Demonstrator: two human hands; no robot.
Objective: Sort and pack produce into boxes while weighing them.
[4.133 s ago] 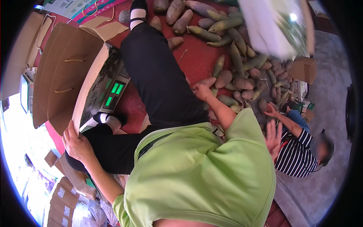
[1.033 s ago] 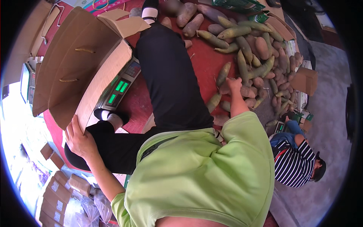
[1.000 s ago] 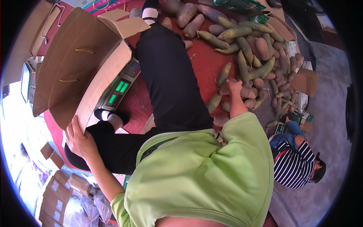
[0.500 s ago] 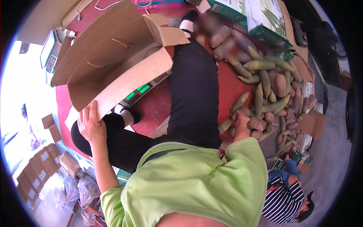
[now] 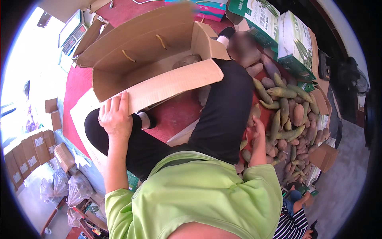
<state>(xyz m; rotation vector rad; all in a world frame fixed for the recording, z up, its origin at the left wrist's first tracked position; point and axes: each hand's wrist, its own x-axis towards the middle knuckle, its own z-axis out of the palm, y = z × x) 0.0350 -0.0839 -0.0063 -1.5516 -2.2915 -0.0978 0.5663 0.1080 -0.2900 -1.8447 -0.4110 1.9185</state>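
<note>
An open cardboard box (image 5: pixel 151 85) with two rope handles on its inner wall stands in front of me. My left hand (image 5: pixel 116 115) is closed over the edge of the box's near flap, at its left end. Inside the box, toward the right, lie brownish root vegetables (image 5: pixel 187 61). My right hand (image 5: pixel 258 135) is beside my right thigh, its fingers curled against a brownish root vegetable (image 5: pixel 254 113). Right of it spreads a pile of long green radishes (image 5: pixel 281 93) and reddish-brown roots (image 5: pixel 298 114).
Printed green-and-white cartons (image 5: pixel 292 44) stand at the far right. A digital scale (image 5: pixel 73 38) is at the far left. Brown cartons (image 5: pixel 30 153) and plastic bags (image 5: pixel 79 189) line the left. Another person in a striped shirt (image 5: pixel 292 223) is at the lower right.
The view has shifted, so the box appears farther right and the scale display under it no longer shows. My right hand has lifted slightly from the pile with a root vegetable; my left keeps the flap.
</note>
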